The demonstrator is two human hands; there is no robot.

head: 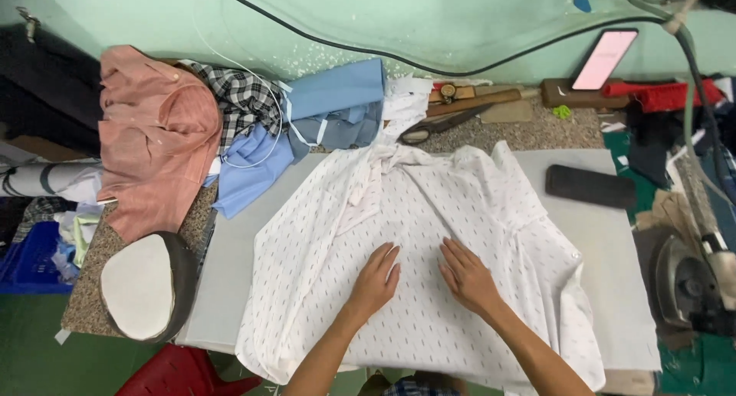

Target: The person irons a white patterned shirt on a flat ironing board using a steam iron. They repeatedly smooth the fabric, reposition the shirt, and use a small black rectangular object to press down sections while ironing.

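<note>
Left hand [376, 279] and right hand [468, 277] lie flat, fingers released, on white patterned shirt [429, 212]. Shirt is spread on grey surface [606, 250]; iron [690, 285] at right.

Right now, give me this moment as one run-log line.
left hand: flat on white shirt | right hand: flat on it | shirt: spread on grey board | iron: parked right

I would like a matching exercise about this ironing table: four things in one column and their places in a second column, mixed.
Things:
1. white shirt
2. iron
3. pink shirt
4. phone

Places:
A. leaning on the green wall, far right
B. folded on the pile at the far left
C. spread flat under the left hand and right hand
D. at the right edge of the table

Pairs: 1-C, 2-D, 3-B, 4-A
</note>
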